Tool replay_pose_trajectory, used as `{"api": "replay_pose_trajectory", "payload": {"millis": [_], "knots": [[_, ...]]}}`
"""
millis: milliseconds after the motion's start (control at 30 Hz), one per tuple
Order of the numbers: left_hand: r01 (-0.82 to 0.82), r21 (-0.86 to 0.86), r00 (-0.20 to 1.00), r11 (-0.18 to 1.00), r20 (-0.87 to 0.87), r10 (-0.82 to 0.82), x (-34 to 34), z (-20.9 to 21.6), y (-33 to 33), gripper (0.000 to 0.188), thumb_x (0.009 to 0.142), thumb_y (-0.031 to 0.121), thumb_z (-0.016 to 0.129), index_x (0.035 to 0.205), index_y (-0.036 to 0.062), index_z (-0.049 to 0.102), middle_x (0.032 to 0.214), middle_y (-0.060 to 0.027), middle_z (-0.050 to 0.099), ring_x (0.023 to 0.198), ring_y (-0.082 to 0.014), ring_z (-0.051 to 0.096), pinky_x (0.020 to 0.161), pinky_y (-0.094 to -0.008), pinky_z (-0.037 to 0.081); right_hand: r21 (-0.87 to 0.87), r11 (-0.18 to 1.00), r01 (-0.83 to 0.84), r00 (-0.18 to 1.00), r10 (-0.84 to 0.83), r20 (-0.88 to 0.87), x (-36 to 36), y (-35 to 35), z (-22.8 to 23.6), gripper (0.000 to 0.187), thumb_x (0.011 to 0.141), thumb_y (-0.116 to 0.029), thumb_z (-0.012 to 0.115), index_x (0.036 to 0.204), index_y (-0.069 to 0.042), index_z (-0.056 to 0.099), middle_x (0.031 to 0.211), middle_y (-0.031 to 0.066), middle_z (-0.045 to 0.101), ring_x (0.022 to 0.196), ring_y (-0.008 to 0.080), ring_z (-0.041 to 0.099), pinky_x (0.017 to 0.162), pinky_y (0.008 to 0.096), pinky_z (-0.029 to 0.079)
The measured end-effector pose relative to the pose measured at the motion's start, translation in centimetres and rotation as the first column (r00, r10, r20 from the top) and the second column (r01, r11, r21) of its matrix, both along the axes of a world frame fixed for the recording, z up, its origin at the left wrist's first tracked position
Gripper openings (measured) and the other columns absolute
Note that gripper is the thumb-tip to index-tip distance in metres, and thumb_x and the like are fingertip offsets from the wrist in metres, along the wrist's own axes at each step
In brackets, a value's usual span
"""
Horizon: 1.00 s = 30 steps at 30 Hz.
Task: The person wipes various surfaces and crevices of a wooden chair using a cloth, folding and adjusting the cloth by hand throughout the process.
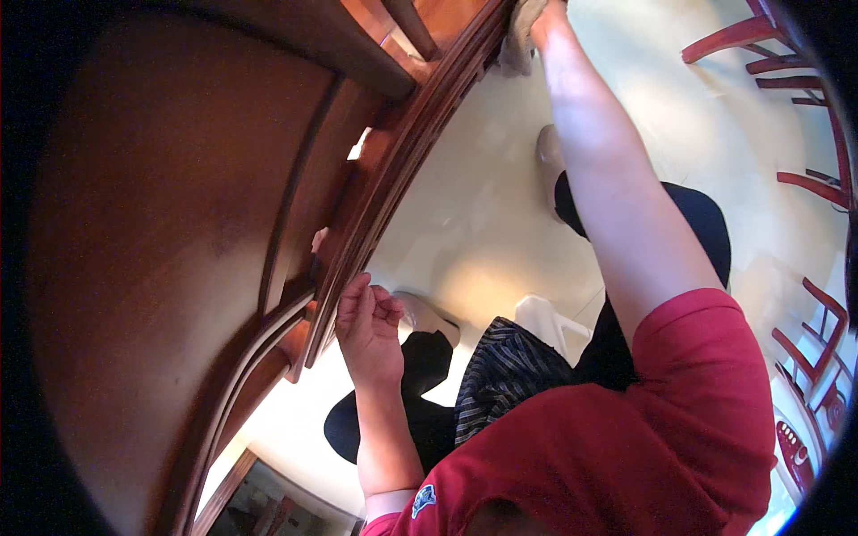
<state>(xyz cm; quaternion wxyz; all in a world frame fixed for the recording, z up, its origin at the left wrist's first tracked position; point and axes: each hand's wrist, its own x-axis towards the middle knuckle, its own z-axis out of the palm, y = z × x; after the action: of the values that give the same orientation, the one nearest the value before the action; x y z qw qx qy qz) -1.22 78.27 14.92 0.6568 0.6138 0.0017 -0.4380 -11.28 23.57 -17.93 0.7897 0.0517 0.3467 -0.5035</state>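
Note:
My right hand (547,20) reaches far out at the top edge, its fingers closed on a greyish cloth (517,45). The cloth lies against the outer edge of a large brown wooden piece of furniture (179,196) with a broad, smooth panel and carved rails. Part of that hand is cut off by the picture's edge. My left hand (368,335) is raised beside the furniture's lower rail (335,295), palm up. Its fingers are loosely curled and hold nothing that I can see. Whether its fingertips touch the wood I cannot tell.
Below me is a pale, shiny floor (483,196). A white stool (541,322) shows under my striped apron. Several reddish wooden chairs (809,188) stand along the right. A dark glossy panel with a wooden frame (268,500) is at the lower left.

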Motion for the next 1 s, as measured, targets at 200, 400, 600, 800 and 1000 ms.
{"api": "replay_pose_trajectory", "payload": {"millis": [200, 400, 600, 800, 1000], "knots": [[-0.004, -0.066, 0.996, 0.998, -0.088, -0.002, -0.5, 0.2, -0.7, 0.016, 0.091, 0.007, 0.051, 0.106, 0.0070, 0.058, 0.084, -0.0027, 0.059, 0.074, -0.0114, 0.057, 0.068, -0.0250, 0.047, -0.060, 0.998, 0.003, 0.984, 0.007, 0.178, 1.9, 4.9, 2.3, 0.031, 0.092, -0.033, 0.036, 0.100, -0.015, 0.059, 0.103, 0.0084, 0.060, 0.096, 0.0196, 0.055, 0.088, 0.0372, 0.046], [-0.081, -0.052, 0.994, 0.995, -0.072, 0.077, 0.4, 1.3, 3.4, 0.015, 0.091, 0.006, 0.051, 0.105, 0.0069, 0.057, 0.084, -0.0029, 0.059, 0.073, -0.0114, 0.057, 0.069, -0.0245, 0.048, -0.054, 0.992, 0.113, 0.987, -0.119, -0.109, 9.3, 23.3, 16.0, 0.026, 0.091, -0.032, 0.038, 0.098, -0.011, 0.053, 0.095, 0.0020, 0.057, 0.085, 0.0171, 0.055, 0.082, 0.0313, 0.046], [-0.037, -0.041, 0.996, 0.998, -0.081, 0.033, -0.5, 0.1, 1.5, 0.020, 0.091, 0.014, 0.054, 0.110, 0.0087, 0.056, 0.084, -0.0014, 0.059, 0.071, -0.0142, 0.056, 0.062, -0.0259, 0.044, -0.093, 0.974, 0.207, 0.950, -0.223, -0.218, 10.7, 27.0, 10.9, 0.016, 0.091, -0.027, 0.039, 0.085, -0.016, 0.049, 0.082, 0.0020, 0.052, 0.074, 0.0164, 0.052, 0.068, 0.0300, 0.046], [-0.062, -0.007, 0.998, 0.998, -0.019, 0.062, -0.1, 0.3, 2.8, 0.020, 0.091, 0.015, 0.053, 0.110, 0.0076, 0.055, 0.083, -0.0013, 0.059, 0.070, -0.0139, 0.055, 0.061, -0.0251, 0.045, -0.002, 0.961, 0.277, 0.691, -0.197, 0.695, 14.8, 38.4, 9.2, 0.018, 0.088, -0.030, 0.045, 0.074, -0.019, 0.047, 0.069, -0.0012, 0.046, 0.064, 0.0160, 0.046, 0.058, 0.0280, 0.040], [-0.006, -0.081, 1.000, 0.997, -0.027, 0.004, -0.9, 0.9, 0.5, 0.018, 0.092, 0.012, 0.051, 0.108, 0.0071, 0.055, 0.082, -0.0015, 0.059, 0.069, -0.0135, 0.057, 0.062, -0.0244, 0.045, 0.098, 0.963, 0.252, 0.619, -0.238, 0.748, 15.8, 41.2, 5.7, 0.031, 0.092, -0.042, 0.039, 0.069, -0.024, 0.047, 0.062, -0.0043, 0.046, 0.060, 0.0124, 0.045, 0.051, 0.0260, 0.037]]}}
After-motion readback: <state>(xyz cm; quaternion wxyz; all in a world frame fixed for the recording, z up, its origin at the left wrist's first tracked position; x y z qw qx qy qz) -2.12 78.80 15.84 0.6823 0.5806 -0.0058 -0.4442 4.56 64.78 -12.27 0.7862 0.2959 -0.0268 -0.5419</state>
